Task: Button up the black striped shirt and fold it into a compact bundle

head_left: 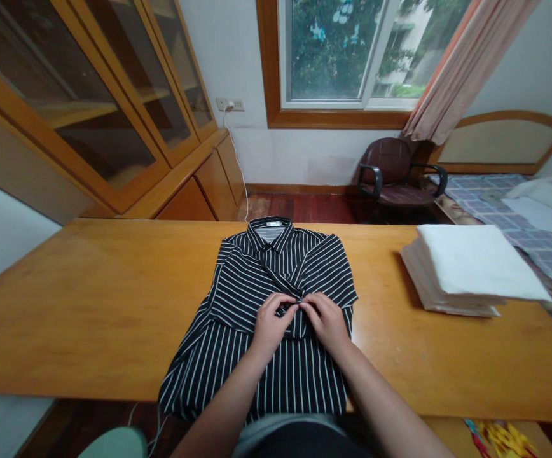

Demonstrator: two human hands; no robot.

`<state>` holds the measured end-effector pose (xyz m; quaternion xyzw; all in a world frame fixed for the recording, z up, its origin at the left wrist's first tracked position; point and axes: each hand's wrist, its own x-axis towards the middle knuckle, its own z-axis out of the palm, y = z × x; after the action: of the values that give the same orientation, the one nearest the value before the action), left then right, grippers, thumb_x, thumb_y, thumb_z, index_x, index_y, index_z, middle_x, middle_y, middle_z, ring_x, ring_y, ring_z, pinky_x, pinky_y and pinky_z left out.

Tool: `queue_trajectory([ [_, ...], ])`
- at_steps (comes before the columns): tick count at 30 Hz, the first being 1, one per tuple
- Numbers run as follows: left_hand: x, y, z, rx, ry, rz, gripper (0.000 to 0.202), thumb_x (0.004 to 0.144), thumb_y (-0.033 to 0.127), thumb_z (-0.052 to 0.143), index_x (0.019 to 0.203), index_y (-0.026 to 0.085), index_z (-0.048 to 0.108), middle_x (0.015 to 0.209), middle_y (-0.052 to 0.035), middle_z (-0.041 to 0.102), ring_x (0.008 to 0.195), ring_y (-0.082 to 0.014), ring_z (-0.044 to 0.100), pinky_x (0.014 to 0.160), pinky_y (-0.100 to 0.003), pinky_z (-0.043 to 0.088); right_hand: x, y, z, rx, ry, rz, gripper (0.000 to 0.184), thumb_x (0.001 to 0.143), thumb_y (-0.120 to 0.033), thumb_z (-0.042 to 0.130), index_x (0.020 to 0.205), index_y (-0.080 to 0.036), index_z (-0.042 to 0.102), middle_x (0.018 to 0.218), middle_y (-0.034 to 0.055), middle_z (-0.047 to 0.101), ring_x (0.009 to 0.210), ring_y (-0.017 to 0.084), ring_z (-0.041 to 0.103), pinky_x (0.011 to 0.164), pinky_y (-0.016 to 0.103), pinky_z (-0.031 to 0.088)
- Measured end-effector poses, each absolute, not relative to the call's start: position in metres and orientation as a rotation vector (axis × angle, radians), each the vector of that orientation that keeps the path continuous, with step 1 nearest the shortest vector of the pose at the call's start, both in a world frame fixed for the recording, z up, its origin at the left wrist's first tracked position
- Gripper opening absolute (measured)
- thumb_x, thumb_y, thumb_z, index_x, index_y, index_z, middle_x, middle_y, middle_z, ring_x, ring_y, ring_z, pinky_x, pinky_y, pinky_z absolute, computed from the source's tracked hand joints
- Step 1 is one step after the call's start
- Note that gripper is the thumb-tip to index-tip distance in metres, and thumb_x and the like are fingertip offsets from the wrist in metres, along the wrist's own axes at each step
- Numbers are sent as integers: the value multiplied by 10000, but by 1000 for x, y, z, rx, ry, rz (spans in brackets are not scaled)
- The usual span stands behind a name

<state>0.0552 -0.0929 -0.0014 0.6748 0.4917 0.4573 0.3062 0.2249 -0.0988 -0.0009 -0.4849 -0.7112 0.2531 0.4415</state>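
Note:
A black shirt with white stripes [238, 286] lies front up on the wooden table, its collar at the far edge and its hem toward me. Both sleeves are folded inward across the chest. My left hand [272, 318] pinches a bit of the striped fabric near the middle, where the sleeve ends meet. Close beside it, my right hand [324, 319] pinches the same spot, thumb and fingertips together. The two hands' fingertips nearly touch. Whether a button lies between them is too small to tell.
On the table [89, 305], a stack of white folded sheets [481, 261] stands at the right. Behind the table are a brown armchair [393, 172] and a bed [476, 197]. A glass-door cabinet [128, 108] stands at the left. A green stool [116, 443] is below the near edge.

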Motion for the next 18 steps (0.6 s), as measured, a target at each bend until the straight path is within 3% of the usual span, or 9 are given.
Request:
queue_trajectory([
  [18,55,-94,-3,1967,1286,1240,76,924,229,570,927,199,640,894,-35,649,858,-178,631,773,-297,521,227,-94,-9,-1132,-1756,593,72,927,-248,614,951,-219,676,875,29,713,801,175,677,750,285,536],
])
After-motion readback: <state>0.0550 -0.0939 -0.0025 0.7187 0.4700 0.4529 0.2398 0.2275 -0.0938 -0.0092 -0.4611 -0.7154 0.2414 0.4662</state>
